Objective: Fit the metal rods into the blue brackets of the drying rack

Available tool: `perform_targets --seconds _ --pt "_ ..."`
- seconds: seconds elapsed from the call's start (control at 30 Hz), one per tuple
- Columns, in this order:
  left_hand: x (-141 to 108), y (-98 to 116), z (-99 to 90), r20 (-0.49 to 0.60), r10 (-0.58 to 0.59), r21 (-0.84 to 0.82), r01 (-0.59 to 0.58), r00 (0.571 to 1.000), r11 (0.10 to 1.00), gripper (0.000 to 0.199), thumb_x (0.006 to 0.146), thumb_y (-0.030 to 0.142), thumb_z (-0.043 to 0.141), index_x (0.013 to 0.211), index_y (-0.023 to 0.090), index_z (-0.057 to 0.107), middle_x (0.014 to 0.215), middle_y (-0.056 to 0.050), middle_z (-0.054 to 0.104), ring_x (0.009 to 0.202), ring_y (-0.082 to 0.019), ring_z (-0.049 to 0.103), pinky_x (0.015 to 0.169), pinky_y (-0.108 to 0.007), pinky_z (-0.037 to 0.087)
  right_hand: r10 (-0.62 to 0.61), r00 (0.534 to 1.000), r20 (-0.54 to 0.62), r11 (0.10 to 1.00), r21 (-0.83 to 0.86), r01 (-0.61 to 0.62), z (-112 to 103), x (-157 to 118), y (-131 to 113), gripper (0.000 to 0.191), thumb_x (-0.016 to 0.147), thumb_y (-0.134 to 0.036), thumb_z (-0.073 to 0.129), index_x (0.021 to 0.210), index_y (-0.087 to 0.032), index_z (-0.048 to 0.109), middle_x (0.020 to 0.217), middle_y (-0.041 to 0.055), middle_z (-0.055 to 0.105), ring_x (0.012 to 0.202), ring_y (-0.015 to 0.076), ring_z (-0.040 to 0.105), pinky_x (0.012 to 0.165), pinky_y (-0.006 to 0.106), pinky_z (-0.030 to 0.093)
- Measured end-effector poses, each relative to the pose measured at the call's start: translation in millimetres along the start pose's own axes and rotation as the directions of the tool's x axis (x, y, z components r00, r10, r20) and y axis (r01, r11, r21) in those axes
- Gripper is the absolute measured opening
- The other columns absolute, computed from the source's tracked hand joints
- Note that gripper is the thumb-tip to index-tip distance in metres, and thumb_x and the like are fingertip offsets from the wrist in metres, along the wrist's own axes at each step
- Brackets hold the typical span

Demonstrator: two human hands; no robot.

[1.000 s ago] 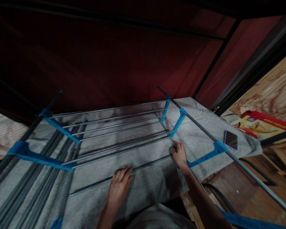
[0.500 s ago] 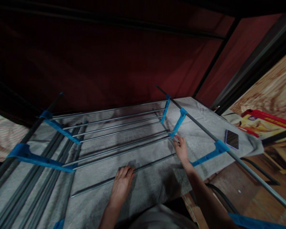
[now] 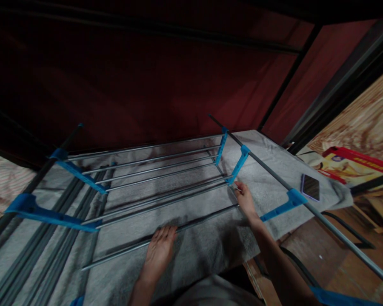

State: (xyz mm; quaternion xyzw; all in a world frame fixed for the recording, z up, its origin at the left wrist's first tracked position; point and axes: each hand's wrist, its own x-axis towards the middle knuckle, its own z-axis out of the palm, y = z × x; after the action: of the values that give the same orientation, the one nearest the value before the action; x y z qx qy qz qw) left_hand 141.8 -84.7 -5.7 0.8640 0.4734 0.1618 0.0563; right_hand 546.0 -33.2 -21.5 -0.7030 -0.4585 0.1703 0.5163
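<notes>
Left grip (image 3: 161, 245) lies over a rod (image 3: 207, 216); blue bracket (image 3: 238, 164) sits at eleven o'clock from my right grip (image 3: 245, 200). Whether either's clenched — I can't tell.

"Can you read any wording here?"
"No, none of it. The only print I spot is on the red-and-yellow box (image 3: 351, 171) at three o'clock."
"What does it carry?"
"A line of yellow characters (image 3: 372, 162) along its red band, too small and blurred to make out."
"And the purple mark?"
"A small emblem (image 3: 337, 157) toward ten o'clock on the box's face. It looks like a logo, but I can't tell the brand."
</notes>
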Motion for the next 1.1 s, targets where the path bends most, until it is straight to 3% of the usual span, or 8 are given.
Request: perform_targets --seconds 0.23,0.63,0.83,0.93,1.1 --pt "-3 -22 -24.7 -0.069 -0.129 -0.102 0.122 0.989 0.987 0.035 0.103 0.036 0.039 0.111 0.022 0.07 0.102 -0.006 0.078 0.093 -0.022 0.074 0.08 -0.035 0.059 -0.016 1.0 0.009 0.994 -0.111 0.017 -1 -12 17 0.035 0.081 -0.03 0.047 0.108 -0.021 0.067 0.108 0.0102 0.069 0.102 0.0262 0.065 0.098 0.05 0.052" --pt "6 -4 -37.7 -0.135 -0.132 -0.107 0.118 0.982 0.987 0.034 0.102 0.039 0.042 0.11 0.024 0.071 0.102 -0.005 0.077 0.092 -0.023 0.074 0.083 -0.037 0.059 -0.113 0.993 -0.023 0.939 -0.328 0.099 18 -32 5 0.039 0.079 -0.021 0.047 0.112 -0.02 0.067 0.109 0.0121 0.064 0.105 0.0279 0.063 0.101 0.047 0.051" --pt "16 3 -49.3 -0.178 -0.12 -0.122 0.1 0.977 0.988 0.034 0.103 0.04 0.041 0.11 0.023 0.07 0.1 -0.005 0.076 0.089 -0.022 0.074 0.079 -0.034 0.058 -0.041 0.998 -0.048 0.986 -0.166 0.032 12 -31 -10 0.039 0.08 -0.026 0.049 0.114 -0.018 0.066 0.115 0.0144 0.063 0.113 0.0302 0.06 0.107 0.054 0.047" --pt "16 5 -49.2 -0.16 -0.111 -0.123 0.091 0.981 0.988 0.034 0.104 0.039 0.041 0.113 0.024 0.069 0.102 -0.006 0.076 0.09 -0.021 0.073 0.081 -0.034 0.057 0.028 0.995 -0.092 0.999 0.039 -0.024 12 -33 -23 0.035 0.08 -0.031 0.054 0.111 -0.02 0.067 0.116 0.0118 0.064 0.117 0.0295 0.058 0.113 0.055 0.04" --pt "13 5 -42.8 -0.144 -0.097 -0.096 0.083 0.985 0.992 0.033 0.104 0.036 0.041 0.115 0.024 0.069 0.104 -0.006 0.076 0.091 -0.021 0.073 0.08 -0.034 0.058 0.159 0.986 0.045 0.923 0.348 -0.164 17 -39 -51 0.026 0.082 -0.045 0.062 0.091 -0.021 0.066 0.089 0.0058 0.07 0.088 0.0251 0.068 0.091 0.048 0.057"
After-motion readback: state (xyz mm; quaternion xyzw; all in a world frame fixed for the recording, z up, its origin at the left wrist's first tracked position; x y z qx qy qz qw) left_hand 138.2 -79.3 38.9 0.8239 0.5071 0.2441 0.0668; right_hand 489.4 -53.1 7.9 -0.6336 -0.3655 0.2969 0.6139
